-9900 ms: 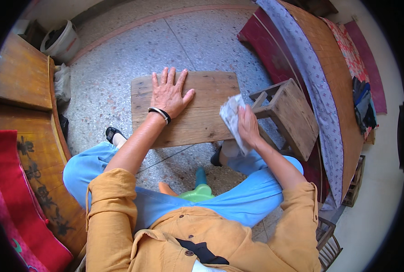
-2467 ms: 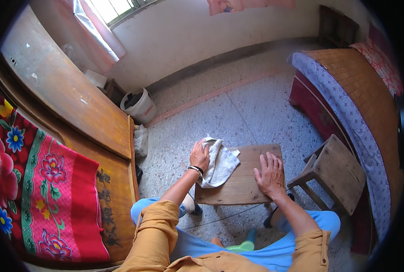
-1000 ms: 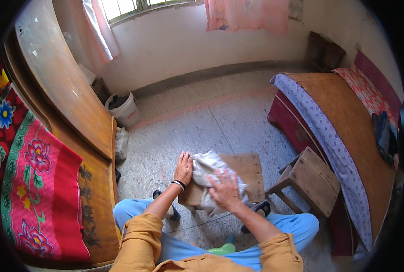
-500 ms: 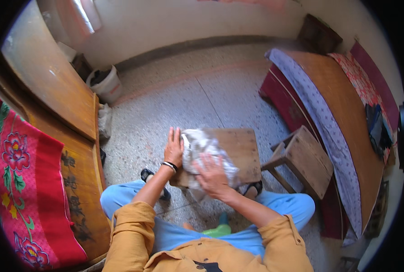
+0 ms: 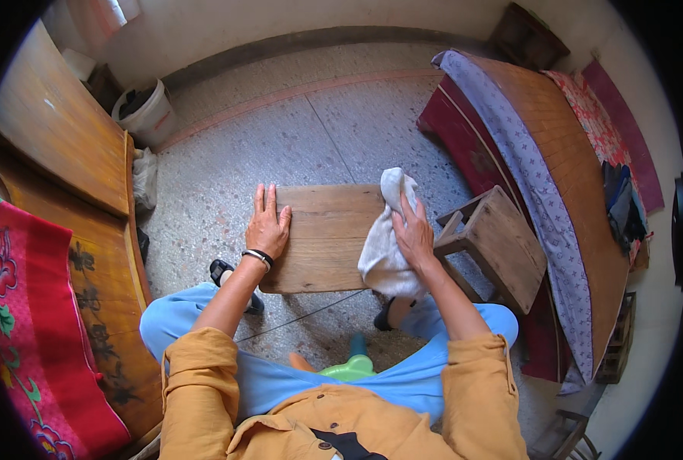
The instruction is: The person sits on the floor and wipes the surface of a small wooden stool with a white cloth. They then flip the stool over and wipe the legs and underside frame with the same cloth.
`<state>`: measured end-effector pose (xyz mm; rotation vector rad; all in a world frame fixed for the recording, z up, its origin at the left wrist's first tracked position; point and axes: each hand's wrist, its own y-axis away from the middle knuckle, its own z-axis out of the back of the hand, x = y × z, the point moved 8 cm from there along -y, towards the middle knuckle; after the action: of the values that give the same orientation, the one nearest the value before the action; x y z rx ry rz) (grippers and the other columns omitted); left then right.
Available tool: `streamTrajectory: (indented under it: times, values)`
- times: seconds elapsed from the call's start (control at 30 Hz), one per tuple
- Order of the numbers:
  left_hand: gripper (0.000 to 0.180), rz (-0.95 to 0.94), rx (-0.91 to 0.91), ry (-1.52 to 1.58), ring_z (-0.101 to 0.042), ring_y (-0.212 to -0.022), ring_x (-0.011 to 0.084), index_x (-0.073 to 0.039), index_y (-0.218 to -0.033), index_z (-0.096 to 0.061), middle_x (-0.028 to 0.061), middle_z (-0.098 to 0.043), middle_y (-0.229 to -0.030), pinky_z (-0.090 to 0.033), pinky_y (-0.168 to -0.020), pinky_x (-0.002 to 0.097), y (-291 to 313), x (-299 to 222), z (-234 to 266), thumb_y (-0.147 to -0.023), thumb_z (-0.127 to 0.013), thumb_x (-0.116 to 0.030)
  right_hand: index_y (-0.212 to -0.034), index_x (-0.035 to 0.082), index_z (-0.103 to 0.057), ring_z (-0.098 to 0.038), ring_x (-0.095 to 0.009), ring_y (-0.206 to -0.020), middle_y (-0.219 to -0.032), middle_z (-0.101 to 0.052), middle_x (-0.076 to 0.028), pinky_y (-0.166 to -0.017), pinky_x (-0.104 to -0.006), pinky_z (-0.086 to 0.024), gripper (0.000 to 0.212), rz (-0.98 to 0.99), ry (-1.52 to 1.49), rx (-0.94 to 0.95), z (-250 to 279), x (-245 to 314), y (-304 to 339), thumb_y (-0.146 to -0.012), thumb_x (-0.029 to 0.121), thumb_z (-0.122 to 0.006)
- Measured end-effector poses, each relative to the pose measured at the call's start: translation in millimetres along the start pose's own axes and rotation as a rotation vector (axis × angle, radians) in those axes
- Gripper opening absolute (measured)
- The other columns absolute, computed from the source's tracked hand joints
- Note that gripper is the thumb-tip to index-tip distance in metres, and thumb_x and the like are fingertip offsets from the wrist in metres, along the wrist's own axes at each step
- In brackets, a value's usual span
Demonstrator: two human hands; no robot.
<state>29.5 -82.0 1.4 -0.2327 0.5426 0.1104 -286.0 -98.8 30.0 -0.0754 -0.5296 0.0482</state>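
Observation:
A small wooden stool (image 5: 318, 249) with a rectangular plank top stands in front of me, between my feet. My left hand (image 5: 268, 234) lies spread on the left edge of its top, fingers pointing away from me, and holds nothing. At the stool's right edge, my right hand (image 5: 413, 239) presses and holds a greyish-white cloth (image 5: 380, 257). The crumpled cloth covers the right end of the top and hangs over that side. Part of the cloth lies hidden under my palm.
A second wooden stool (image 5: 498, 249) lies tipped over at the right, against the bed (image 5: 564, 138). A wooden cabinet (image 5: 100, 253) with a red flowered cloth (image 5: 46, 322) stands at the left. Behind it are a white bucket (image 5: 148, 115) and a plastic bag (image 5: 145, 180). Under me is something green (image 5: 349, 369).
My right hand has moved the cloth from the stool's left and middle to its right edge, baring the planks. My left hand remains at the left edge. The whole view has shifted slightly.

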Motion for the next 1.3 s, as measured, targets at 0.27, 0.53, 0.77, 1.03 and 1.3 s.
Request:
streamTrajectory:
  times: [0.27,0.53,0.77,1.03,1.3]
  values:
    - [0.058,-0.006,0.025,-0.028,-0.058,-0.101,0.0430,-0.005,-0.141,-0.035,0.0210,-0.023,-0.150,-0.049,-0.087,0.0459,3,-4,1,-0.094,-0.047,-0.035,-0.140,0.011,-0.042,-0.052,-0.045,-0.110,-0.127,-0.044,-0.030,-0.091,-0.0442,-0.045,0.052,0.077,-0.062,0.079,6,-17,60,-0.090,0.022,-0.054]
    - [0.057,0.005,0.022,-0.037,-0.058,-0.101,0.0428,-0.008,-0.142,-0.034,0.0189,-0.024,-0.150,-0.050,-0.084,0.0476,-2,-10,-4,-0.094,-0.046,-0.037,-0.136,0.011,-0.047,-0.057,-0.042,-0.098,-0.108,-0.054,-0.028,-0.085,-0.0456,-0.046,0.051,0.006,0.026,-0.016,-7,-24,-73,-0.090,0.031,-0.053]
    - [0.057,0.048,0.006,-0.066,-0.063,-0.090,0.0425,-0.010,-0.143,-0.033,0.0184,-0.026,-0.150,-0.052,-0.077,0.0484,3,1,3,-0.094,-0.046,-0.037,-0.139,0.009,-0.042,-0.056,-0.043,-0.101,-0.113,-0.052,-0.028,-0.087,-0.0425,-0.044,0.054,-0.028,-0.010,0.090,6,-5,38,-0.092,0.032,-0.053]
    - [0.057,0.033,0.013,-0.069,-0.062,-0.094,0.0418,-0.011,-0.143,-0.034,0.0184,-0.026,-0.150,-0.052,-0.077,0.0476,2,-5,-1,-0.094,-0.046,-0.037,-0.140,0.010,-0.042,-0.056,-0.041,-0.094,-0.102,-0.052,-0.026,-0.080,-0.0455,-0.046,0.054,0.059,-0.019,0.020,4,-24,27,-0.091,0.029,-0.053]
    - [0.057,0.073,0.036,-0.057,-0.063,-0.094,0.0411,-0.011,-0.143,-0.034,0.0155,-0.025,-0.151,-0.053,-0.079,0.0471,0,-1,0,-0.094,-0.045,-0.038,-0.137,0.010,-0.046,-0.058,-0.042,-0.091,-0.101,-0.054,-0.026,-0.078,-0.0469,-0.047,0.052,0.062,0.006,-0.061,-10,-19,-47,-0.090,0.033,-0.054]
